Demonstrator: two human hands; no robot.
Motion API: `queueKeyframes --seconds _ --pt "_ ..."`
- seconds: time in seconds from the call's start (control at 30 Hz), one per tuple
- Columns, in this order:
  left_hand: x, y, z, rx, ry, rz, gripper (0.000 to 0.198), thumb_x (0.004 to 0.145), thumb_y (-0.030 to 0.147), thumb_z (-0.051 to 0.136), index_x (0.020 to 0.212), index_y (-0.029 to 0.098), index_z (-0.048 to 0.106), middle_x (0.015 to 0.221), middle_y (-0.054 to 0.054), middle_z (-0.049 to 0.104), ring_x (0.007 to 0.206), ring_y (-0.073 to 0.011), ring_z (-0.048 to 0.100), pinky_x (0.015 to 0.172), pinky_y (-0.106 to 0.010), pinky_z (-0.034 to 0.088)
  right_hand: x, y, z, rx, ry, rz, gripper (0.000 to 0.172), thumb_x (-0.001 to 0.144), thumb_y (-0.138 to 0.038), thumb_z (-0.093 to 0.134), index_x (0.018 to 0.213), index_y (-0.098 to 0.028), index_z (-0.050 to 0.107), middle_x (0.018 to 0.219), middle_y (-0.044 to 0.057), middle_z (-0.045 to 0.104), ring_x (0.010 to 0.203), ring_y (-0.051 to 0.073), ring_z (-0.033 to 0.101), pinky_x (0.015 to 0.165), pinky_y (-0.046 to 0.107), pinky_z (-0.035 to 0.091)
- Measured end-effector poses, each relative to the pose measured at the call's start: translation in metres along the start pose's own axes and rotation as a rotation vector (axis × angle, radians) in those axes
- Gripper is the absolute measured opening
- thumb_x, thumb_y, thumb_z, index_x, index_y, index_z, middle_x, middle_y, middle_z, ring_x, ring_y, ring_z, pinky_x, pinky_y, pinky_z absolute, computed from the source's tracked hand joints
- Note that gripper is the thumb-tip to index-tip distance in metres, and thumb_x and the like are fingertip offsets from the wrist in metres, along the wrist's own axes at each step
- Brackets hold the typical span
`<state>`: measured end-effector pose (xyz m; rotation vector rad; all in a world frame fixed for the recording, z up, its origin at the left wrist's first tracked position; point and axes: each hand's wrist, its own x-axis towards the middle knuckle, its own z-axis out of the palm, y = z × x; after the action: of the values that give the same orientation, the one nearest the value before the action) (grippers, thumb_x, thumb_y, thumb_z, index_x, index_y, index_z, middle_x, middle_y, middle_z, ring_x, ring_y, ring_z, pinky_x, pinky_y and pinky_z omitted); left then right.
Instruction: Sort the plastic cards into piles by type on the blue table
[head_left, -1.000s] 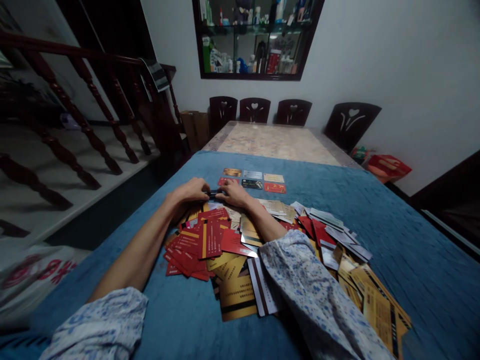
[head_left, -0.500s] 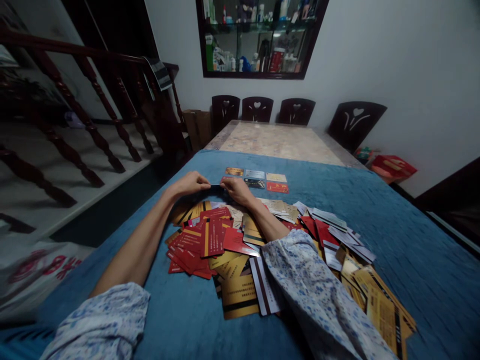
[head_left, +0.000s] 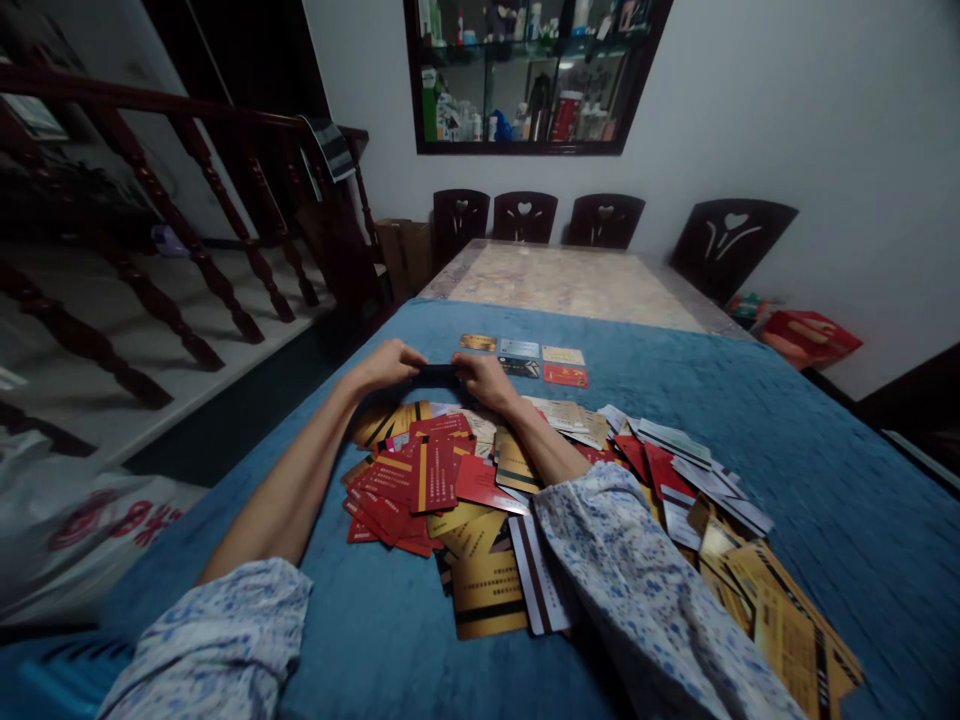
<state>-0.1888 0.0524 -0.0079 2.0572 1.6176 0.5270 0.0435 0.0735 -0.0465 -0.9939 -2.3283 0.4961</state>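
Both my hands are up at the far side of the card pile, pinching a dark card (head_left: 438, 375) by its two ends. My left hand (head_left: 390, 364) grips the left end and my right hand (head_left: 484, 378) the right end, fingers closed on each. Just beyond them lie several cards in two neat rows, among them a gold card (head_left: 478, 342), a black card (head_left: 519, 367) and a red card (head_left: 565, 375). Under and between my forearms spreads a loose pile of red cards (head_left: 433, 475), gold cards (head_left: 489, 590) and white striped cards (head_left: 536, 580).
A blue cloth (head_left: 352, 620) covers the near part of the table, with bare stone-like tabletop (head_left: 562, 275) past it. Dark chairs (head_left: 525, 215) line the far end. A wooden railing (head_left: 217, 240) and a white plastic bag (head_left: 90, 530) are at left.
The dark card has tipped so that more of its dark face shows instead of a thin edge. Both hands keep hold of it. The whole view has shifted slightly.
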Motion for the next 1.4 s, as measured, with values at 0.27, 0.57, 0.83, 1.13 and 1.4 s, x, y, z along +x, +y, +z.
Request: queueKeyframes --seconds 0.27,0.57,0.83,1.13,1.4 --pt "-0.001 0.0 0.004 -0.039 0.001 -0.034 0.046 0.064 0.02 0.056 0.102 0.016 0.081 0.077 0.002 0.073 0.078 -0.0168 0.063 0.077 -0.025 0.051 0.0 0.004 0.005 0.022 0.016 0.039 0.043 0.081 -0.009 0.052 0.121 -0.016 0.066 0.101 0.007 0.073 0.093 0.02 0.065 0.085 0.027 0.044" --pt "0.001 -0.004 0.009 -0.051 0.012 0.031 0.053 0.058 0.019 0.052 0.101 0.016 0.081 0.073 0.004 0.072 0.077 -0.0196 0.066 0.078 -0.028 0.053 0.0 0.01 0.01 -0.028 0.015 -0.039 0.053 0.08 -0.009 0.051 0.132 -0.016 0.057 0.079 0.002 0.066 0.072 0.019 0.057 0.07 0.025 0.039" --pt "-0.001 0.008 0.013 0.1 0.06 0.044 0.062 0.059 0.012 0.05 0.114 0.017 0.079 0.099 -0.001 0.08 0.097 -0.0246 0.071 0.092 -0.031 0.054 -0.002 0.006 0.005 -0.088 -0.034 -0.047 0.053 0.082 -0.012 0.052 0.134 -0.018 0.054 0.087 0.003 0.069 0.078 0.02 0.061 0.072 0.025 0.041" --pt "0.001 0.009 0.024 0.288 0.1 0.075 0.067 0.064 0.01 0.058 0.13 0.016 0.063 0.125 -0.01 0.071 0.116 -0.0277 0.065 0.104 -0.036 0.049 0.003 0.012 0.017 -0.057 -0.065 -0.045 0.066 0.076 -0.011 0.06 0.14 -0.016 0.047 0.117 0.012 0.07 0.101 0.025 0.065 0.087 0.034 0.049" --pt "-0.001 0.008 0.026 0.335 0.138 0.025 0.046 0.066 0.02 0.062 0.111 0.019 0.053 0.109 -0.008 0.059 0.106 -0.0266 0.06 0.096 -0.038 0.051 0.008 0.018 0.022 -0.046 -0.049 -0.067 0.068 0.076 -0.009 0.061 0.143 -0.012 0.047 0.133 0.018 0.062 0.122 0.028 0.059 0.104 0.041 0.046"
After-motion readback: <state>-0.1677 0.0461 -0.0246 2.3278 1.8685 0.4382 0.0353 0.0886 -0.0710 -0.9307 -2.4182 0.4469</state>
